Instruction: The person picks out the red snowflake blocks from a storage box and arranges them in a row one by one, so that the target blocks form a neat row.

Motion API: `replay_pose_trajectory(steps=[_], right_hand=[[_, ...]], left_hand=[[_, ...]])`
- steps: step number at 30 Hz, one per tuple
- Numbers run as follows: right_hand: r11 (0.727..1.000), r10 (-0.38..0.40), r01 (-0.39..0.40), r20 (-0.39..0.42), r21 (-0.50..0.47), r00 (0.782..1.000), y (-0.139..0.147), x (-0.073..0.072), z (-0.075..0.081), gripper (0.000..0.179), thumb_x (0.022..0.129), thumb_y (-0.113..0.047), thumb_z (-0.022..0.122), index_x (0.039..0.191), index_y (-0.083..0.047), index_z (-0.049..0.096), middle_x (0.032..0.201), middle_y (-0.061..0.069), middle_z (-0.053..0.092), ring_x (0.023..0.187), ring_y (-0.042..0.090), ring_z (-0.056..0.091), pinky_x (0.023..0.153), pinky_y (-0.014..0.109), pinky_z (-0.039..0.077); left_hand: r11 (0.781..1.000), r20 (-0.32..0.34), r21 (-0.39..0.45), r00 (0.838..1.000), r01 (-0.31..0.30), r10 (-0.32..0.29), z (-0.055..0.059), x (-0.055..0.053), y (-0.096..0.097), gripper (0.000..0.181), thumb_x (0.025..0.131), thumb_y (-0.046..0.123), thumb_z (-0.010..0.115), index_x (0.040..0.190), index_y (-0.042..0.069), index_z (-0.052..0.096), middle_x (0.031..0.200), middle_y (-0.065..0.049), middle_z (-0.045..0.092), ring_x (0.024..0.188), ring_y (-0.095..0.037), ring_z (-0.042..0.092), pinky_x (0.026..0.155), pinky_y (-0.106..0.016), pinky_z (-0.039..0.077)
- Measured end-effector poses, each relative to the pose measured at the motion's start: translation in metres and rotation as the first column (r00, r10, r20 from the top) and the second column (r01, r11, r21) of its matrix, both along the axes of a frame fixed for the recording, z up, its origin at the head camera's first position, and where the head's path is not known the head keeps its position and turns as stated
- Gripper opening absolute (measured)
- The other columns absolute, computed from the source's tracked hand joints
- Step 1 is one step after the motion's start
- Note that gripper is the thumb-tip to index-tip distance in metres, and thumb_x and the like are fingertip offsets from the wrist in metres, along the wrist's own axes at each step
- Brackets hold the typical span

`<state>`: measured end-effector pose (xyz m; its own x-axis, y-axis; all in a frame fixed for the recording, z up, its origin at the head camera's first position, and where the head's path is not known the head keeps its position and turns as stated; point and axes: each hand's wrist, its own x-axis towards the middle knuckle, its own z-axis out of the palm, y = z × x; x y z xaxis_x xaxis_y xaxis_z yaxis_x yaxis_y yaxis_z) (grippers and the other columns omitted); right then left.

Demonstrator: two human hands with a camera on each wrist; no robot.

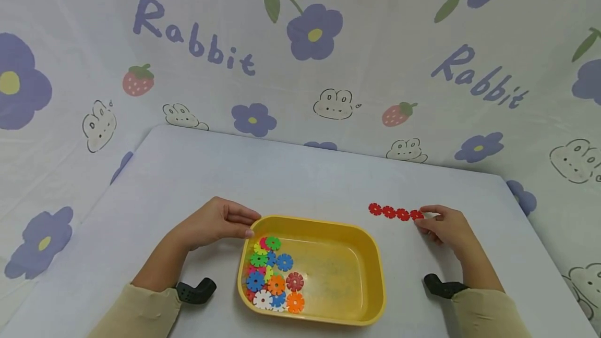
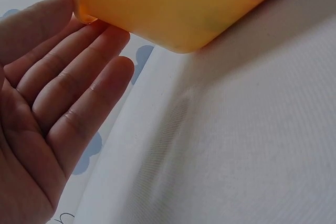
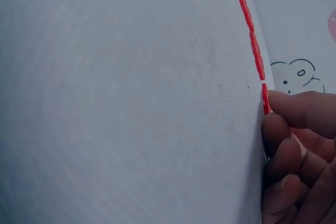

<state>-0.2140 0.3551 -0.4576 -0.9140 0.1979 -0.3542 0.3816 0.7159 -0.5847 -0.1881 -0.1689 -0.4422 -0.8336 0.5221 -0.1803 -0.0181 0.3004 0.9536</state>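
Note:
At the far left corner of a yellow plastic tray [image 1: 315, 321], my left hand [image 1: 213, 223] grips the rim between thumb and fingers. The tray's outer wall [image 2: 173, 9] fills the top of the left wrist view. Colourful notched plastic discs [image 1: 276, 285] lie piled along the tray's left side. To the right, beyond the tray, red notched discs [image 1: 388, 212] form a straight row on the table. My right hand [image 1: 443, 226] pinches the right end disc [image 1: 416, 215] between thumb and index finger. Edge-on, the red row [image 3: 253, 40] appears as a thin line in the right wrist view.
A white table [image 1: 281, 171] carries everything. Behind it hangs a white cloth [image 1: 366, 40] printed with rabbits, flowers and strawberries. Black wrist mounts [image 1: 197, 291] stick out from both beige sleeves, close to the tray on the left side.

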Motion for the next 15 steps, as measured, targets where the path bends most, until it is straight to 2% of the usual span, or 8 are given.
replay_pose_trajectory(steps=[7,15], right_hand=[[0.998,0.03,-0.029,-0.006,0.057,1.0,-0.0019,-0.0029,-0.0021,0.054,0.089,-0.032,0.071,0.133,-0.003,0.055,0.08,0.006,0.06,0.066,0.02,0.055,0.057,0.027,0.048],[0.997,0.051,-0.05,-0.008,0.056,0.999,-0.001,-0.0012,0.0009,0.056,0.089,-0.034,0.071,0.132,-0.002,0.055,0.082,0.006,0.06,0.069,0.02,0.056,0.059,0.028,0.049]], left_hand=[[1.0,-0.008,-0.005,1.0,0.0,0.0,0.0008,-0.0001,0.0,0.04,0.086,0.023,0.078,0.12,0.005,0.07,0.116,-0.008,0.073,0.11,-0.02,0.068,0.089,-0.031,0.057],[1.0,-0.011,-0.018,1.0,0.001,-0.001,0.0,-0.0002,0.0008,0.038,0.086,0.022,0.077,0.119,0.006,0.07,0.115,-0.007,0.073,0.111,-0.02,0.068,0.09,-0.032,0.057]])
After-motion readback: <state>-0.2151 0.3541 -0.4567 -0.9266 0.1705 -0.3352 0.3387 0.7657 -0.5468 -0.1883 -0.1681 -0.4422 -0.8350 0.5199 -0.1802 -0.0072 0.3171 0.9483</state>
